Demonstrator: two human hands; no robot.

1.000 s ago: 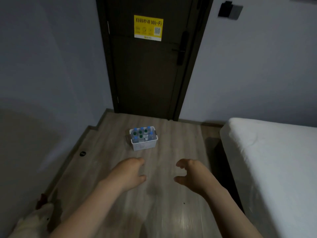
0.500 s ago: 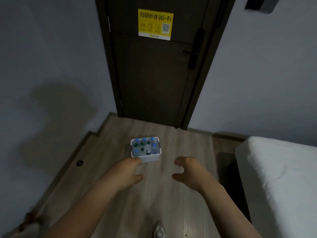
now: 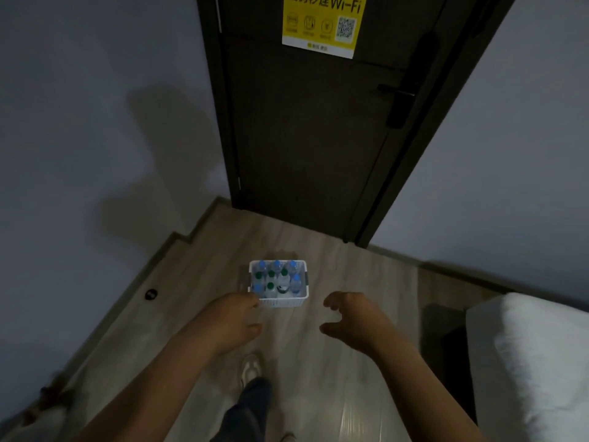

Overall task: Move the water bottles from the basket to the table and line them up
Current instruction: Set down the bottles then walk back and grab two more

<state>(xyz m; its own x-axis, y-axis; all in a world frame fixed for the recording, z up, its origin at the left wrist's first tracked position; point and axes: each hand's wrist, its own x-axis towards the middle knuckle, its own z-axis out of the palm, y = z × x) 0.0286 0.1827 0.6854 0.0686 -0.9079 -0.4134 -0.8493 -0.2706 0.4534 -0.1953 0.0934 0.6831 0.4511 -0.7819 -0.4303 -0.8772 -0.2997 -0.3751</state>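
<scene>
A small white basket (image 3: 283,303) stands on the wooden floor in front of a dark door. Several water bottles (image 3: 276,279) stand upright in it, some with blue caps, some with green caps. My left hand (image 3: 231,320) reaches forward with curled fingers, and its fingertips overlap the basket's near left corner in the picture. My right hand (image 3: 352,317) is held out to the right of the basket, fingers apart and curved, with nothing in it. No table is in view.
A dark door (image 3: 318,122) with a yellow Wi-Fi sticker (image 3: 322,23) closes off the far end. Grey walls stand on both sides. A white bed (image 3: 538,362) fills the right. My leg and shoe (image 3: 250,371) step forward below the hands. A small round floor stop (image 3: 151,294) sits left.
I have walked closer to the basket and the door; the basket looms larger and nearer my hands. A leg and shoe have come into view. Both hands stay held out, holding nothing.
</scene>
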